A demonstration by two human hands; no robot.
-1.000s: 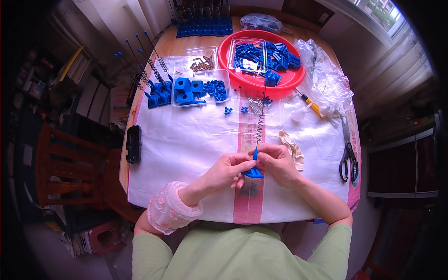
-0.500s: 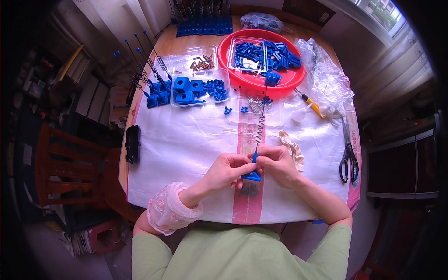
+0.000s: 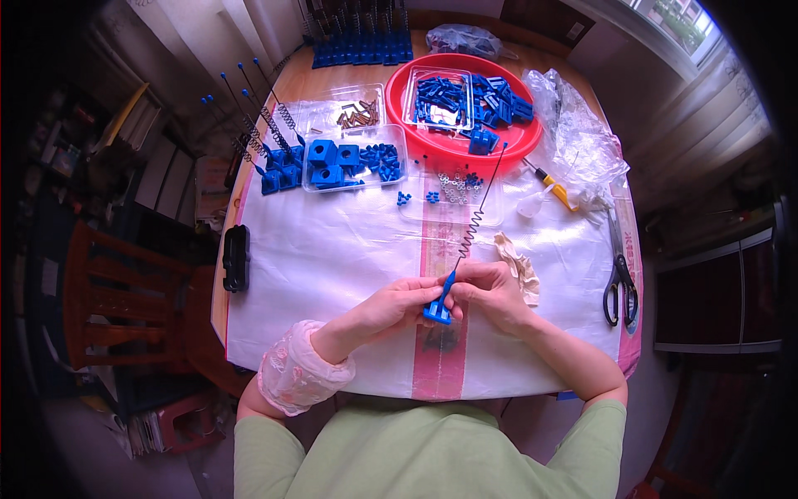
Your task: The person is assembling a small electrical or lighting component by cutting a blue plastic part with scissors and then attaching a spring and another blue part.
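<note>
A small blue plastic base (image 3: 437,309) with a thin rod and a coiled metal spring (image 3: 474,223) rising from it is held over the white table cover (image 3: 332,249). My left hand (image 3: 397,306) pinches the blue base from the left. My right hand (image 3: 490,291) grips the same piece from the right, fingers at the foot of the rod. The rod leans up and to the right, ending in a small blue tip (image 3: 504,146).
A red round tray (image 3: 432,141) of blue parts sits at the back. Clear boxes hold blue cubes (image 3: 332,158) and screws. Finished rod-and-spring pieces (image 3: 266,141) stand at the left. Scissors (image 3: 619,279), a yellow screwdriver (image 3: 550,183), a crumpled plastic bag (image 3: 573,133) and a black object (image 3: 236,258) lie around.
The rod with its spring leans further to the right than before. Both hands stay in nearly the same place on the blue piece.
</note>
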